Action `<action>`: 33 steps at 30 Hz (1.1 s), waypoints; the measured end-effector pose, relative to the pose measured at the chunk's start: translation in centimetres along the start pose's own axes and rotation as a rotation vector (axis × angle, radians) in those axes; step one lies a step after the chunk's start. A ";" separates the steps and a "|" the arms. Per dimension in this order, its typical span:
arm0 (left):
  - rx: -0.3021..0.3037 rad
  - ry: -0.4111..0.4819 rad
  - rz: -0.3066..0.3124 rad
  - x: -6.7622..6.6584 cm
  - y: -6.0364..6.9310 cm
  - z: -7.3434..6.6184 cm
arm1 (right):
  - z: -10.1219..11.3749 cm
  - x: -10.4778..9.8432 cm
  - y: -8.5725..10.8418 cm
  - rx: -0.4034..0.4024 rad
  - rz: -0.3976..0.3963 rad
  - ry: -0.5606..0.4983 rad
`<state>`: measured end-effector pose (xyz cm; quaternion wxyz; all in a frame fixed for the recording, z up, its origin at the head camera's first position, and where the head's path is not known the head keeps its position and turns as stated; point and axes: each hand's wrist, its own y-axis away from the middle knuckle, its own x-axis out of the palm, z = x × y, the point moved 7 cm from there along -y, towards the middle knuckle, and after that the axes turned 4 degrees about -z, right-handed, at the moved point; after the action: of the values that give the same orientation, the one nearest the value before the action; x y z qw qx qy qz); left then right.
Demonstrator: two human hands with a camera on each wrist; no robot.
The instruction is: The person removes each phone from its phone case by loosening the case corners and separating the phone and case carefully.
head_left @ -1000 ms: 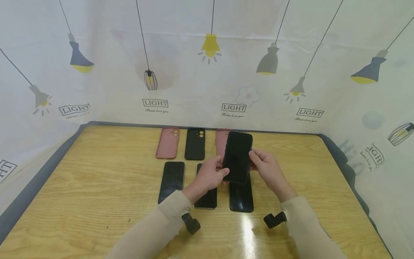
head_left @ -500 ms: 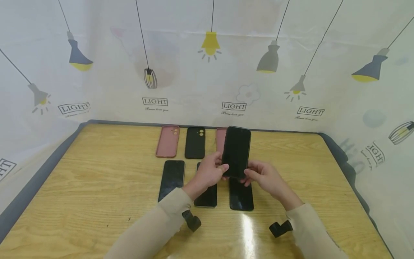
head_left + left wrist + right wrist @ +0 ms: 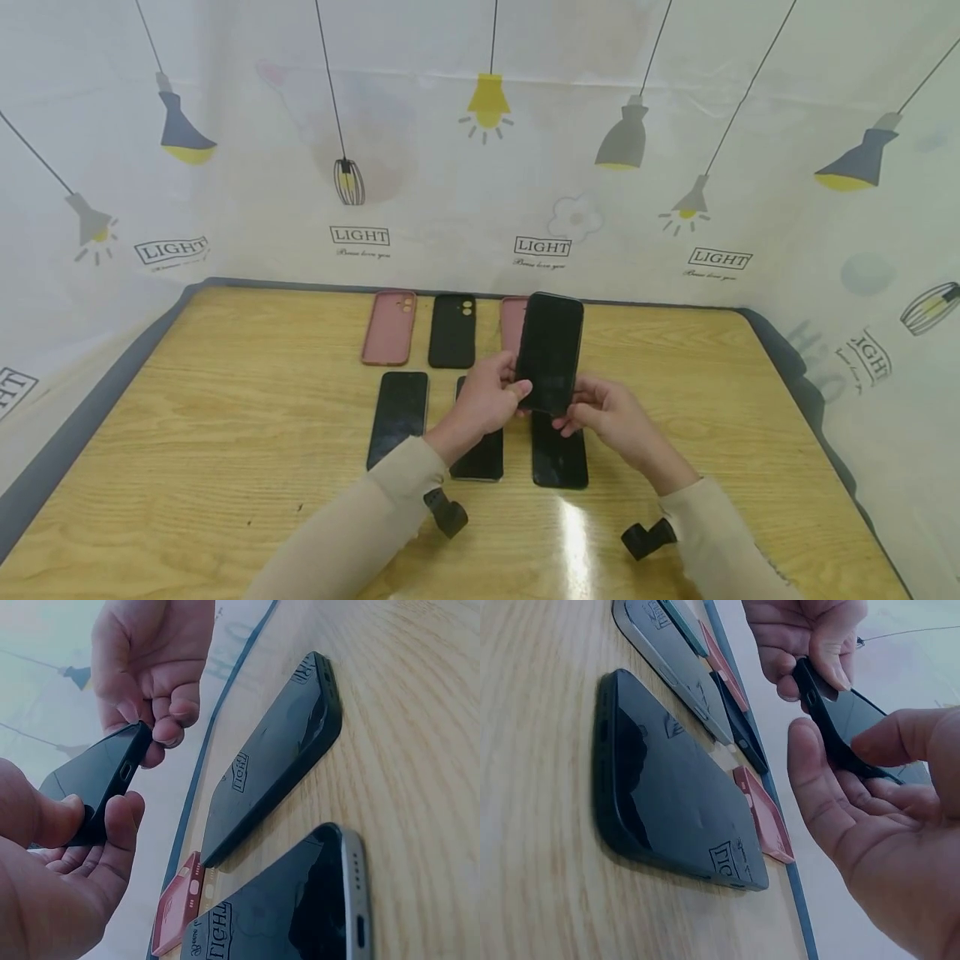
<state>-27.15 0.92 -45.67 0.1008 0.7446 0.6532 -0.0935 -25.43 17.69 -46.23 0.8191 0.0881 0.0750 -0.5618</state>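
Above the table I hold a phone (image 3: 551, 350) with a dark screen and a black case around its edge; the port opening (image 3: 126, 769) shows in the left wrist view. My left hand (image 3: 487, 398) grips its lower left side, thumb over the front. At the lower right corner my right hand (image 3: 617, 421) pinches the case rim (image 3: 821, 720) between thumb and fingers. Whether the case sits fully around the phone cannot be told. Directly below lies another dark phone (image 3: 560, 454), partly covered in the head view by the held one.
Two more phones, one at the left (image 3: 397, 417) and one in the middle (image 3: 480, 457), lie partly behind my left arm. Along the back edge are a pink case (image 3: 388, 327), a black case (image 3: 452, 331) and a second pink case (image 3: 512, 323), partly hidden. A printed cloth (image 3: 450, 208) hangs behind.
My right hand has moved down from the phone's right side to its lower right corner. The left hand keeps its grip, and the phone has risen and turned slightly.
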 end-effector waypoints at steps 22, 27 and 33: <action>0.029 0.040 0.023 0.5 0.4 -0.3 | -0.4 -0.1 0.1 0.000 -0.052 -0.063; -0.011 0.093 0.054 0.4 0.5 0.0 | -0.6 -0.1 0.1 -0.029 -0.013 -0.131; -0.041 0.229 0.146 0.6 0.2 0.1 | -0.6 -0.2 0.3 -0.047 0.058 -0.215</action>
<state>-26.88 1.42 -45.96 0.0472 0.7937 0.6063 0.0130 -25.26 18.07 -46.73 0.8402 0.0101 -0.0026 -0.5422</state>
